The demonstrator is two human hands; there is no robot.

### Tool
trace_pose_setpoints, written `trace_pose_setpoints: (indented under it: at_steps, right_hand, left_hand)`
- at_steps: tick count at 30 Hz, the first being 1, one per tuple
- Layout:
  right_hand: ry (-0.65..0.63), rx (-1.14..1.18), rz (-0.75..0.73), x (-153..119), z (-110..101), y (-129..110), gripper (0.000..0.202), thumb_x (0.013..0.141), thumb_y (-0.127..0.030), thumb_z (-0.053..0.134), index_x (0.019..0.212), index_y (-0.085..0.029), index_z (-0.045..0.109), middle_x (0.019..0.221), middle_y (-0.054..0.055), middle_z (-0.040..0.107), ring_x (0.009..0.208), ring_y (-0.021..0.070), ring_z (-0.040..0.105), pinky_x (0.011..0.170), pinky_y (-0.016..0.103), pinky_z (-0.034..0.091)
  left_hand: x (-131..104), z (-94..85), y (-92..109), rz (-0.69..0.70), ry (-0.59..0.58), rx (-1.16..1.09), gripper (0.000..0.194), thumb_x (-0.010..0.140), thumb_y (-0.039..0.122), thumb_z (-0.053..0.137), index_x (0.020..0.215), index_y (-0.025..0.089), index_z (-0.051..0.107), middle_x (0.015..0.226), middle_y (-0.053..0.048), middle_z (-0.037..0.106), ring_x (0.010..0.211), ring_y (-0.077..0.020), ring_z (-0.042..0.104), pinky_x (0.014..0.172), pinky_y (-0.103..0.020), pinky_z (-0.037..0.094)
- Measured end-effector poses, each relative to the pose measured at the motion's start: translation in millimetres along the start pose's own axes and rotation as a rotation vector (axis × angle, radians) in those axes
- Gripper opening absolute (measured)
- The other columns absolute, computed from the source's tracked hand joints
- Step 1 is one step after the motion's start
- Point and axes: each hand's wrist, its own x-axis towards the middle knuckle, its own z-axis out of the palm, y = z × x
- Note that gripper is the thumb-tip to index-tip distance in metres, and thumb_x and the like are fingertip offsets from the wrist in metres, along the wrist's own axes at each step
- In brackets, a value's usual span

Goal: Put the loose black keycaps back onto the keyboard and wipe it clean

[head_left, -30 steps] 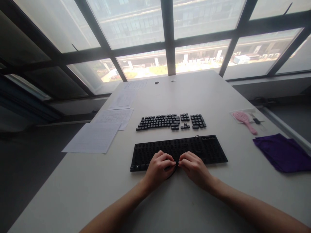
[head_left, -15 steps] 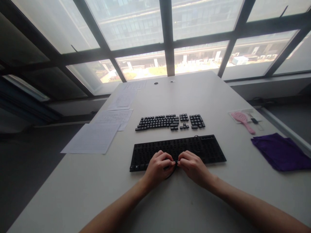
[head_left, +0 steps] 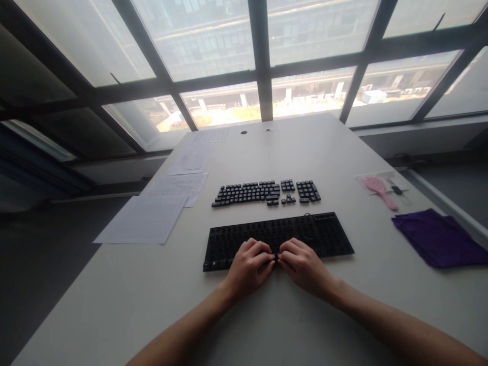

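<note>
A black keyboard (head_left: pixel 263 232) lies in front of me, most of its keycaps off. A few keycaps (head_left: pixel 216 265) sit at its front left corner. My left hand (head_left: pixel 249 264) and my right hand (head_left: pixel 303 262) meet over the front edge, both closed with thumbs and fingertips pinched together. Between the fingertips shows a small dark piece (head_left: pixel 276 256); the fingers hide most of it, so its kind is unclear. Beyond the keyboard, loose black keycaps (head_left: pixel 249 192) are laid out in keyboard order, with separate groups (head_left: pixel 308 191) at the right.
Printed sheets (head_left: pixel 141 221) lie along the white table's (head_left: pixel 301 147) left side. At the right are a pink hairbrush (head_left: pixel 379 188), a small dark object (head_left: pixel 397 189) on a clear bag, and a folded purple cloth (head_left: pixel 438 239). Windows rise behind the table.
A dark curved strip that showed under my left hand is out of sight now, and that hand's thumb sits slightly lower. Both hands stay at the keyboard's front edge.
</note>
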Motion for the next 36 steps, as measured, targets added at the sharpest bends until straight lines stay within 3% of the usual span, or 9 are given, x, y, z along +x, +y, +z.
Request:
trace_pose_setpoints:
  at_steps: [4, 8, 13, 17, 23, 29, 33, 36]
  right_hand:
    - [0.044, 0.007, 0.062, 11.0, -11.2, 7.8, 0.017, 0.1, -0.016, 0.053, 0.099, -0.021, 0.069, 0.092, 0.007, 0.068, 0.089, 0.0221, 0.06, 0.08, 0.035, 0.049]
    - [0.101, -0.108, 0.171, 46.0, -23.5, 37.2, 0.018, 0.099, -0.016, 0.055, 0.099, -0.021, 0.072, 0.094, 0.007, 0.068, 0.093, 0.0232, 0.06, 0.085, 0.035, 0.048]
    - [-0.024, -0.338, 0.24, 100.0, -22.3, 74.1, 0.018, 0.096, -0.017, 0.059, 0.097, -0.019, 0.077, 0.098, 0.01, 0.067, 0.098, 0.0248, 0.056, 0.086, 0.035, 0.045]
    - [-0.14, -0.471, 0.238, 122.6, -12.4, 85.5, 0.021, 0.095, -0.016, 0.058, 0.09, -0.017, 0.079, 0.101, 0.014, 0.068, 0.099, 0.0269, 0.054, 0.082, 0.036, 0.042]
    - [-0.174, -0.536, 0.198, 127.2, -4.5, 91.2, 0.024, 0.096, -0.016, 0.056, 0.088, -0.017, 0.079, 0.103, 0.014, 0.069, 0.1, 0.0274, 0.052, 0.081, 0.036, 0.038]
    - [-0.208, -0.479, 0.148, 126.2, -7.1, 91.1, 0.022, 0.096, -0.013, 0.056, 0.088, -0.016, 0.076, 0.097, 0.013, 0.072, 0.102, 0.0269, 0.054, 0.087, 0.038, 0.037]
    - [-0.046, -0.335, 0.191, 112.2, -18.5, 83.9, 0.017, 0.095, -0.015, 0.06, 0.086, -0.017, 0.075, 0.094, 0.01, 0.073, 0.099, 0.0253, 0.057, 0.089, 0.037, 0.039]
    - [0.105, -0.119, 0.211, 84.7, -31.3, 73.0, 0.011, 0.092, -0.014, 0.065, 0.085, -0.019, 0.072, 0.092, 0.007, 0.072, 0.095, 0.0234, 0.06, 0.089, 0.036, 0.044]
  left_hand:
    - [13.1, -9.8, 2.2, -0.058, 0.059, -0.069, 0.015, 0.093, 0.024, 0.064, 0.104, 0.023, 0.075, 0.1, -0.007, 0.072, 0.093, -0.0221, 0.06, 0.086, -0.038, 0.052]
    - [53.3, -20.0, -19.1, -0.157, 0.145, 0.033, 0.017, 0.095, 0.024, 0.064, 0.107, 0.023, 0.077, 0.1, -0.006, 0.073, 0.098, -0.0231, 0.06, 0.092, -0.04, 0.05]
    - [114.1, -13.1, -57.4, -0.209, 0.101, 0.207, 0.015, 0.091, 0.024, 0.071, 0.102, 0.024, 0.081, 0.097, -0.005, 0.074, 0.094, -0.0237, 0.059, 0.092, -0.04, 0.048]
    - [137.2, 2.0, -73.6, -0.243, 0.001, 0.294, 0.012, 0.088, 0.022, 0.075, 0.097, 0.024, 0.083, 0.095, -0.007, 0.072, 0.095, -0.0251, 0.058, 0.088, -0.039, 0.047]
    - [137.7, 12.8, -77.8, -0.242, -0.021, 0.298, 0.008, 0.086, 0.018, 0.076, 0.089, 0.022, 0.083, 0.094, -0.009, 0.071, 0.096, -0.0258, 0.058, 0.086, -0.038, 0.046]
    - [135.9, 8.8, -77.3, -0.212, -0.034, 0.221, 0.005, 0.085, 0.02, 0.077, 0.087, 0.021, 0.082, 0.092, -0.005, 0.077, 0.09, -0.0231, 0.063, 0.086, -0.036, 0.048]
    - [127.7, -10.2, -76.3, -0.265, 0.052, 0.158, 0.006, 0.086, 0.023, 0.076, 0.089, 0.022, 0.081, 0.091, -0.004, 0.08, 0.089, -0.0223, 0.067, 0.091, -0.037, 0.048]
    - [109.9, -26.1, -64.9, -0.3, 0.149, 0.032, 0.005, 0.084, 0.024, 0.078, 0.088, 0.023, 0.081, 0.088, -0.002, 0.08, 0.081, -0.0205, 0.067, 0.087, -0.036, 0.049]
